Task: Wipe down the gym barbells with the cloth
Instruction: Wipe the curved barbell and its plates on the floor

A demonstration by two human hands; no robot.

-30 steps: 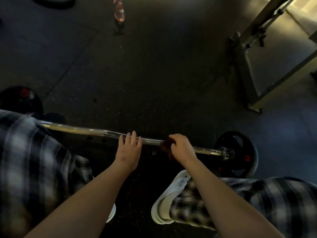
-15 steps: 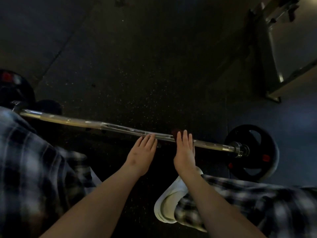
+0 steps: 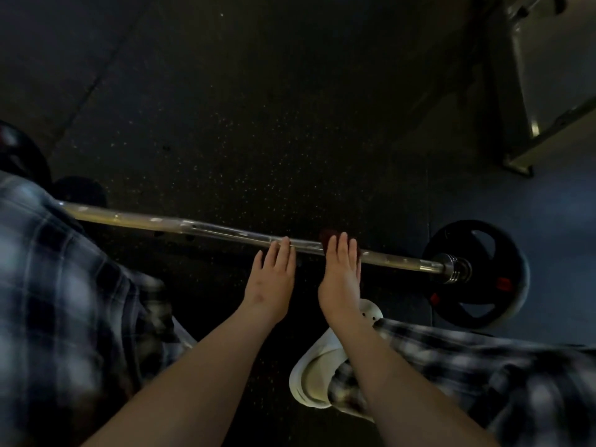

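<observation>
The long chrome steel barbell (image 3: pixel 200 228) lies across the dark speckled rubber floor (image 3: pixel 258 108), with a black iron weight plate (image 3: pixel 511 253) on its right end. It looks heavy, rigid and smooth enough to slip, so it probably needs no lifting, only pressure along the shaft. The left hand (image 3: pixel 272 282) rests on the bar, fingers straight and together. The right hand (image 3: pixel 338 279), its fingers equally flat, presses a soft dark red cloth (image 3: pixel 327 236) onto the bar; wrapping the cloth around the shaft would likely grip better. That hand hides most of the cloth. The bar's left end vanishes behind a plaid trouser leg (image 3: pixel 64 301), and the dim light blurs detail.
</observation>
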